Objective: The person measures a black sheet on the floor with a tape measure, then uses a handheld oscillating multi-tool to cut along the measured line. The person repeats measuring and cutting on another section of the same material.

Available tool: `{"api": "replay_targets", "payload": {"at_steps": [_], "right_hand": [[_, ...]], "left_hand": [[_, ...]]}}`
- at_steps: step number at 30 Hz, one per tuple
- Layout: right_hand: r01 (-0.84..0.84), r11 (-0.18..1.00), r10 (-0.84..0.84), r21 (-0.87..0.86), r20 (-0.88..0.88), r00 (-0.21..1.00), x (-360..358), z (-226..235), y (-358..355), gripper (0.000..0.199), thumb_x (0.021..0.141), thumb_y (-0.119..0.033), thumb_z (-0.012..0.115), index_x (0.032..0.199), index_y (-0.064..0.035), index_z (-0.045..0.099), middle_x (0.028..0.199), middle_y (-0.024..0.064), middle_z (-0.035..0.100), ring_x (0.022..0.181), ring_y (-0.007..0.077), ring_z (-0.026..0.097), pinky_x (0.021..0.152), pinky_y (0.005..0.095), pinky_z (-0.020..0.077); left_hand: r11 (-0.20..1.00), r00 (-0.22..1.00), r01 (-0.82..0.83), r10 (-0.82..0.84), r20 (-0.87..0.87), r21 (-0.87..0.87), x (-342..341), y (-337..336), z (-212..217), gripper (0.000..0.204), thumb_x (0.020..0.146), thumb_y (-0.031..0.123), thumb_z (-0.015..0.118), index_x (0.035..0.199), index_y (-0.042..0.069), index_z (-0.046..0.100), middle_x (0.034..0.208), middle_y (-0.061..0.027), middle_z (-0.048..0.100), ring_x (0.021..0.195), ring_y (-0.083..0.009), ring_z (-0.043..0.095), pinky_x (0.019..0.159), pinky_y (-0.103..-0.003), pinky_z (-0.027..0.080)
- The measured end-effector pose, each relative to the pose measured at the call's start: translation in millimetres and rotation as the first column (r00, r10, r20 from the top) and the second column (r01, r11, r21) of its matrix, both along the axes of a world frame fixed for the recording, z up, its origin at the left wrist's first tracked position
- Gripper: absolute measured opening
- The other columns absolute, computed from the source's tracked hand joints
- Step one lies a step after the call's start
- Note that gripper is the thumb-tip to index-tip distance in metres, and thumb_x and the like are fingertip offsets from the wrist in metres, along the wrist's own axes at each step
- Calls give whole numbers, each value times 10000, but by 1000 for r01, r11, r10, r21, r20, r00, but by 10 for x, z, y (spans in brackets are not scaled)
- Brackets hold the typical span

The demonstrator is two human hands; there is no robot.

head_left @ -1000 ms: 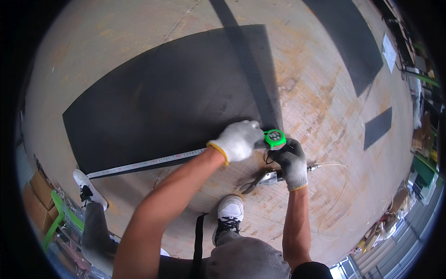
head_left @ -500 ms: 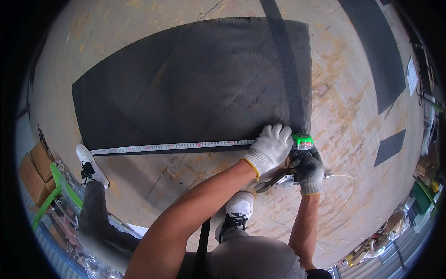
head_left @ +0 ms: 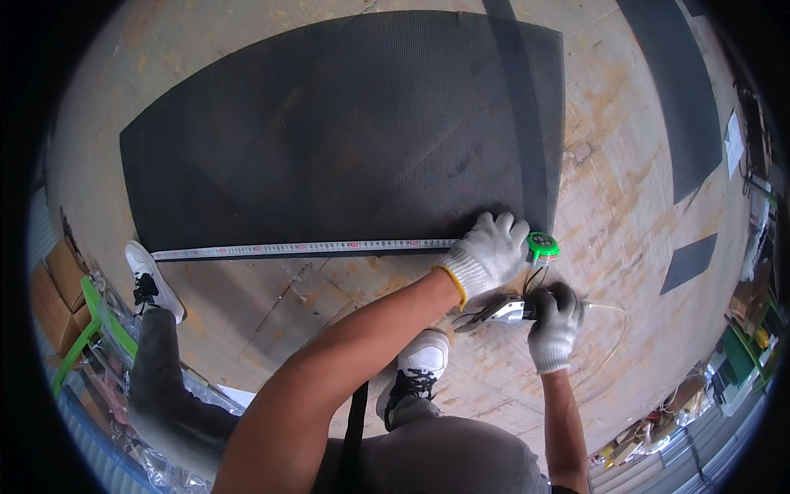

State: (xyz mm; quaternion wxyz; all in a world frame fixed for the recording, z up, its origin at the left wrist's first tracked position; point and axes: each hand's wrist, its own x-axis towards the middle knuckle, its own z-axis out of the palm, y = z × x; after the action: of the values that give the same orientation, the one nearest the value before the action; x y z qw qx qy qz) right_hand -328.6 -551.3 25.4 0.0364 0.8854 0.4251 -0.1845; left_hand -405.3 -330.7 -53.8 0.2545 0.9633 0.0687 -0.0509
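Observation:
A large black mesh sheet, curved along its far side, lies on the worn wooden surface. The white blade of a tape measure stretches along its near edge. My gloved left hand bends over the blade near the sheet's right corner, its fingers closed on the tape; the thumb is hidden. Touching it on the right is the green tape measure case. Closer to me, my gloved right hand is wrapped round the black body of powered shears, whose silver head and dark jaws point left.
A thin pale hose curves away behind the shears. Further right lie a long black strip and a small black piece. My shoes stand at the sheet's left corner and below my left hand. Cardboard boxes sit far left.
My right hand has let go of the tape measure case and drawn back toward me, closing round the shears. The left hand stays on the tape. The view has shifted slightly.

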Motion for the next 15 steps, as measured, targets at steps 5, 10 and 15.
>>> {"api": "replay_targets", "payload": {"at_steps": [5, 10, 15], "right_hand": [[46, 982, -75, -183, -156, 985, -19, 24, -92, 326, 820, -78, 715, 1138, -146, 717, 1181, 195, 672, 1113, 464, 614, 955, 573, 522], [124, 790, -514, -600, -538, 669, -665, 440, 33, 432, 764, -258, 781, 1084, 14, 684, 944, 284, 741, 929, 469, 743, 843, 521, 590], [276, 661, -750, -698, -598, 282, -1318, 499, 421, 487, 813, -295, 784, 1160, 28, 677, 984, 261, 765, 934, 388, 757, 845, 482, 579]], "left_hand": [[997, 994, 74, -76, -74, -18, 98, 105, 85, 264, 1008, 251, 577, 1003, 55, 755, 1154, -102, 660, 992, -284, 612, 815, -458, 529], [996, 991, 37, -47, -124, -80, 188, 183, 137, 285, 1002, 236, 581, 1036, 17, 761, 1159, -122, 670, 1001, -299, 616, 802, -470, 537], [999, 992, 20, -25, -121, -41, 234, 196, 119, 295, 1003, 264, 589, 997, 39, 780, 1162, -120, 669, 1027, -290, 613, 801, -459, 531]]}}
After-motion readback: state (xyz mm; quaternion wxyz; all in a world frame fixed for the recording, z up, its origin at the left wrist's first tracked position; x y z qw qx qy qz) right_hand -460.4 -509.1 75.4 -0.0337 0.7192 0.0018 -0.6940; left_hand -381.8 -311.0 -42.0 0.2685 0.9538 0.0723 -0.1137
